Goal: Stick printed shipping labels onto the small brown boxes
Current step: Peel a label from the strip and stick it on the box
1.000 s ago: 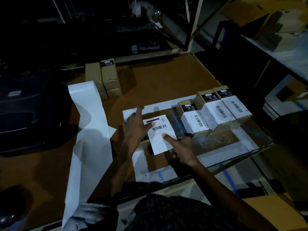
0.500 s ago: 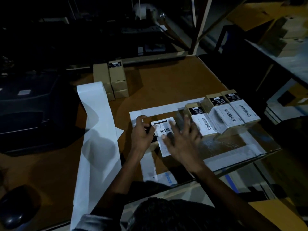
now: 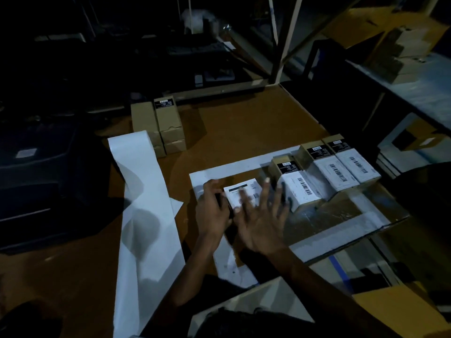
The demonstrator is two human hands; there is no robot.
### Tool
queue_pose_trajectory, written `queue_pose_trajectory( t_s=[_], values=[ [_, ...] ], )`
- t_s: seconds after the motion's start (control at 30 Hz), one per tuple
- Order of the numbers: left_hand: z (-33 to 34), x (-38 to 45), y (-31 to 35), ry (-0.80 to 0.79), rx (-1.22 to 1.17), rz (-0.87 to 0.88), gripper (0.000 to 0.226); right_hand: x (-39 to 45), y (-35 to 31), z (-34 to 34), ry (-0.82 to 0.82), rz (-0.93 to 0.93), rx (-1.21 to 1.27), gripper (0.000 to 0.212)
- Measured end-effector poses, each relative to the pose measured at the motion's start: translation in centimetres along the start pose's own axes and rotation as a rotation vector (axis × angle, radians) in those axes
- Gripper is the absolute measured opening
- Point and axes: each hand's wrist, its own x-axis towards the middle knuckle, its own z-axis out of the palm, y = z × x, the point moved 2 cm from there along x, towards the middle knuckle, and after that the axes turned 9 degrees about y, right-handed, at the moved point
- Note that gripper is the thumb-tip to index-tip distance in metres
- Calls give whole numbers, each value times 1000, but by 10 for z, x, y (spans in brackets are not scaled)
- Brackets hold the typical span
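Note:
A small box with a white shipping label (image 3: 240,192) on top lies on the brown table (image 3: 244,128) inside a white taped rectangle. My left hand (image 3: 212,211) grips the box's left side with curled fingers. My right hand (image 3: 262,219) lies flat over the label with spread, straight fingers. Three labelled brown boxes (image 3: 327,172) stand in a row just to the right, touching each other. A stack of unlabelled brown boxes (image 3: 161,125) stands at the back left.
A long strip of white label backing paper (image 3: 146,215) runs down the table's left side. A dark printer-like machine (image 3: 36,181) sits far left. The table's right edge (image 3: 380,228) drops off near the labelled row. Shelving stands at right.
The right hand went from one fingertip on the label to a flat spread palm sweeping over it. The left hand closed from open fingers onto the box's side.

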Motion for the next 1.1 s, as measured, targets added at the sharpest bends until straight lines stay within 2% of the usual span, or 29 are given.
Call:
queue_pose_trajectory(
  t_s=[0.07,0.17,0.27,0.33,0.37,0.5,0.6,0.73,0.8,0.9,0.97,1.1],
  values=[
    [0,1,-2,2,-11,-24,31,-11,-14,8,8,-87,4,57],
    [2,2,-6,3,1,-38,28,-5,0,11,86,-143,-34,58],
    [5,4,-9,10,32,-11,29,17,32,4,197,25,-96,55],
    [6,4,-9,15,36,-8,29,22,39,1,182,129,-105,55],
    [5,4,-8,13,33,-13,28,20,33,3,181,124,-99,57],
    [2,3,-6,-5,31,-42,27,-10,-7,20,145,-74,-84,56],
    [0,4,-4,-20,38,-33,28,-7,0,15,128,-121,-122,56],
    [0,4,-3,-28,35,-25,32,14,27,-1,77,113,-26,60],
    [0,4,-2,-26,51,-6,31,13,21,-5,52,156,23,58],
    [0,2,-1,-18,55,-14,27,-4,-8,3,37,22,36,64],
    [0,2,-1,-22,56,-21,27,-11,-15,9,64,-93,-32,56],
    [3,2,-3,2,40,9,26,11,19,1,77,-4,-60,54]
  ],
)
